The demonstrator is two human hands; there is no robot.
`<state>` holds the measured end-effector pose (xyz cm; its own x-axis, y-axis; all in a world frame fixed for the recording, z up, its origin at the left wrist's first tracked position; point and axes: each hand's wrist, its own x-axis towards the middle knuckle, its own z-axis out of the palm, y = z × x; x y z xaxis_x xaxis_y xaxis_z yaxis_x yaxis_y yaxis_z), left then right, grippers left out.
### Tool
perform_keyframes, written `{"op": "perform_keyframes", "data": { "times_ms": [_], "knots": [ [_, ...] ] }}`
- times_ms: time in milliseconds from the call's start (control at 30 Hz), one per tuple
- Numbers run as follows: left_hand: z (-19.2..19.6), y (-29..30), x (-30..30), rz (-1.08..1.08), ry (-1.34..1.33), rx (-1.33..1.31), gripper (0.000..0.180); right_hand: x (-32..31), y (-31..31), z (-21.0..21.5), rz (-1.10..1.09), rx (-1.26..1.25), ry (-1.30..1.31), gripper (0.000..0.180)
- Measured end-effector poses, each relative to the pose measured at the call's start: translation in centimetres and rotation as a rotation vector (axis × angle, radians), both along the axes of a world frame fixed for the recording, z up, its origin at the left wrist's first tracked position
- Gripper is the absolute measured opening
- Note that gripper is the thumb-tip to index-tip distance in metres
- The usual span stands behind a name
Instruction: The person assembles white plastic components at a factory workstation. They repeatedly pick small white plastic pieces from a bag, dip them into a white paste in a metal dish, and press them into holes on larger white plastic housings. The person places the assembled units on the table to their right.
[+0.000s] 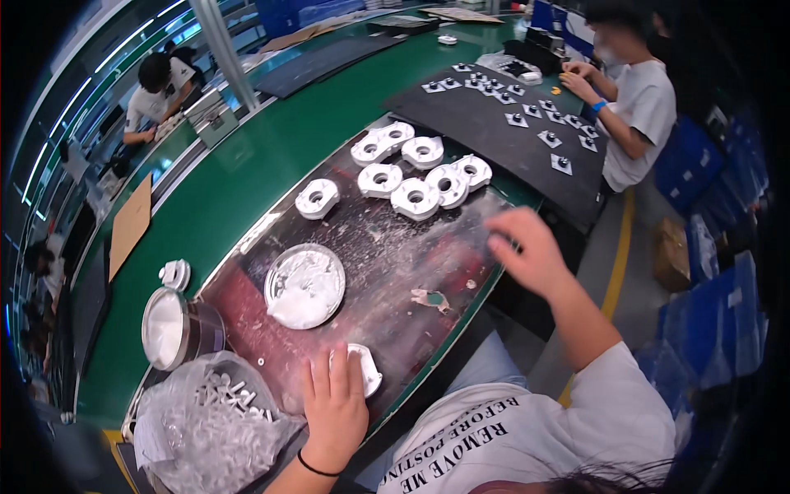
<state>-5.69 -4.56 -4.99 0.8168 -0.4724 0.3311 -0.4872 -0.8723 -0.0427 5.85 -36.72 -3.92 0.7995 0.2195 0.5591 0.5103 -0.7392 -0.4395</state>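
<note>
A clear bag of small white parts (206,420) is seen far left. A white moulded housing (364,368) is pinned flat to the surface (247,173) under the left hand (336,407). The right hand (527,247), empty with loosely curled fingers, is held near the cluster of white housings (415,169).

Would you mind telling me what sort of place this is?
Most likely a factory assembly line: a long green bench, batches of identical white parts, and a co-worker laying small pieces on a black mat.

A factory assembly line: long green workbench (247,165), seated workers (634,107)
</note>
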Motion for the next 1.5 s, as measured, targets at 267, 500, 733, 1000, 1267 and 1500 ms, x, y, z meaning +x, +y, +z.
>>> {"op": "perform_keyframes", "data": {
  "times_ms": [267,500,733,1000,1267,1500],
  "knots": [
    [1.6,-0.7,-1.0,0.02,0.229,-0.095,0.06,4.9,-17.3,-0.1,-0.517,-0.11,0.09,0.028],
    [0.1,0.0,-0.6,-0.022,0.082,-0.114,0.059,6.1,-18.5,0.0,-0.507,-0.25,0.423,0.058],
    [0.0,0.2,-0.5,-0.016,0.031,-0.226,0.065,3.7,-15.4,0.6,-0.342,-0.389,0.418,0.064],
    [-0.1,0.2,-0.5,-0.031,0.034,-0.212,0.068,6.2,-16.3,0.8,-0.235,-0.297,0.445,0.063],
    [-0.3,0.3,-0.4,-0.046,0.03,-0.226,0.076,4.4,-13.3,-1.3,-0.333,-0.408,0.073,0.042],
    [-0.9,1.1,-0.7,-0.022,0.092,-0.394,0.083,4.9,-10.9,-3.6,-0.448,-0.374,-0.233,0.021]
  ]
}}
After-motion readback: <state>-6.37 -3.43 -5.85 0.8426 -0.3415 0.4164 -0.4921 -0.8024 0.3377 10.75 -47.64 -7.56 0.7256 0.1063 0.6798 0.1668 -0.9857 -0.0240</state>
